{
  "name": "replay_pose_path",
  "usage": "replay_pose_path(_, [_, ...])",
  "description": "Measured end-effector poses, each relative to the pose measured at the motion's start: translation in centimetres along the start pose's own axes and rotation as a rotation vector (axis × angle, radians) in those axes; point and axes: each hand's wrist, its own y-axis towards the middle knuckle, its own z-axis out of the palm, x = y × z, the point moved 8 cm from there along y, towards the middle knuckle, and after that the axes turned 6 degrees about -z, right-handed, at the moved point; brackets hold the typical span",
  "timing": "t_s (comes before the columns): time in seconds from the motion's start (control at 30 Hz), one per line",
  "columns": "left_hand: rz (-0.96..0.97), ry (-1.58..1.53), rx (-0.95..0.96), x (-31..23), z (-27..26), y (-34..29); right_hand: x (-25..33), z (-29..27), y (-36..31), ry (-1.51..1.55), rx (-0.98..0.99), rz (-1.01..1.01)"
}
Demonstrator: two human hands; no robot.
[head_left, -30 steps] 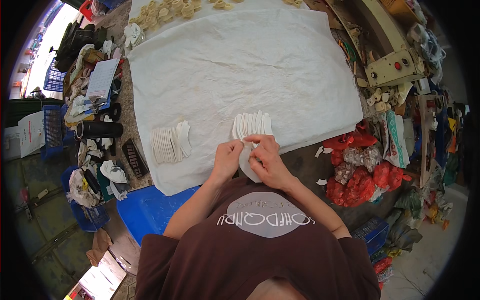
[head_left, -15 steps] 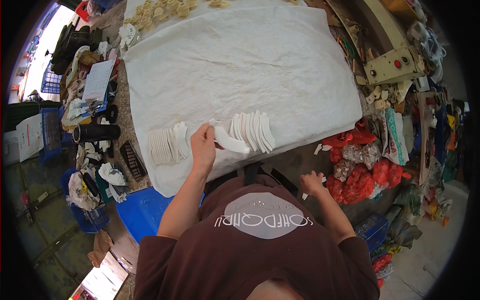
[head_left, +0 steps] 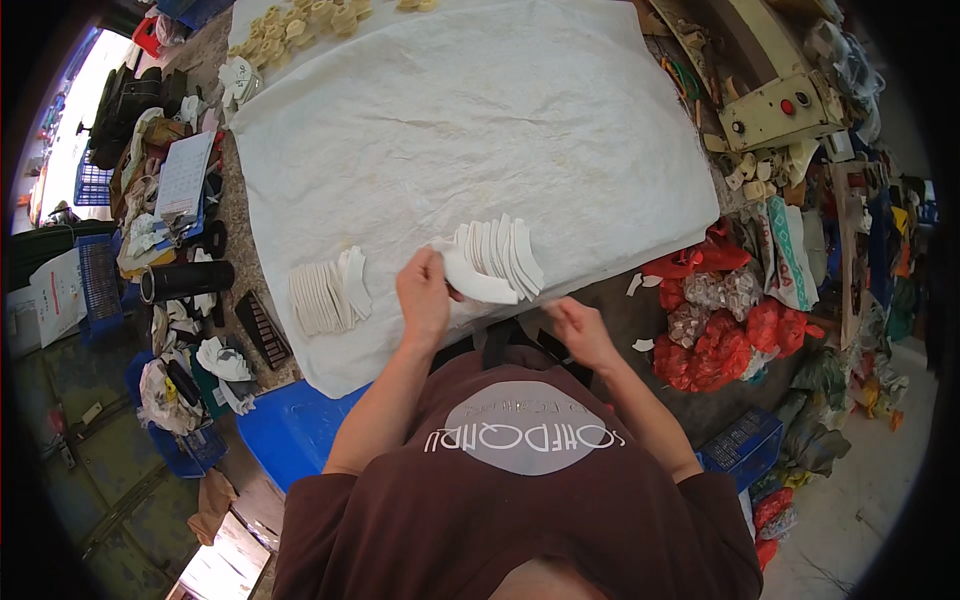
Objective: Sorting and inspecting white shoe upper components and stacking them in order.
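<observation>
My left hand (head_left: 424,298) pinches one end of a curved, flat white strip (head_left: 484,285), above the front part of the cloth-covered table. Its material is not plain to see. Just past the strip lies a fanned row of similar curved white pieces (head_left: 512,250), partly behind it. Another tight row of white pieces (head_left: 322,297) stands to the left of my left hand. My right hand (head_left: 580,330) is at the table's front edge, near the strip's free end, with fingers curled together. Whatever they may hold is too small to make out.
White cloth (head_left: 440,150) covers the table; yellowish pieces (head_left: 300,28) are heaped at its far left. Red plastic bags (head_left: 712,352) lie at the right, near a small white scrap (head_left: 643,345). A cream control box (head_left: 785,112) stands far right, a black cylinder (head_left: 188,281) at the left.
My right hand has come from beside the red bags up and left to the table edge. A white scrap beside it has fallen away. My left hand shifted slightly right with the strip.
</observation>
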Motion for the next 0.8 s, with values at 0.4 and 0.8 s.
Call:
replay_pose_path(0.4, [0.025, 0.145, 0.149, 1.4, 4.1, -0.4, 8.5, 0.0, 2.6, 0.069, -0.207, -0.303])
replay_pose_path(0.8, [0.297, 1.333, -0.585, 1.8, -13.7, 0.5, 0.7, -1.8, 8.4, -0.67, -0.535, -0.045])
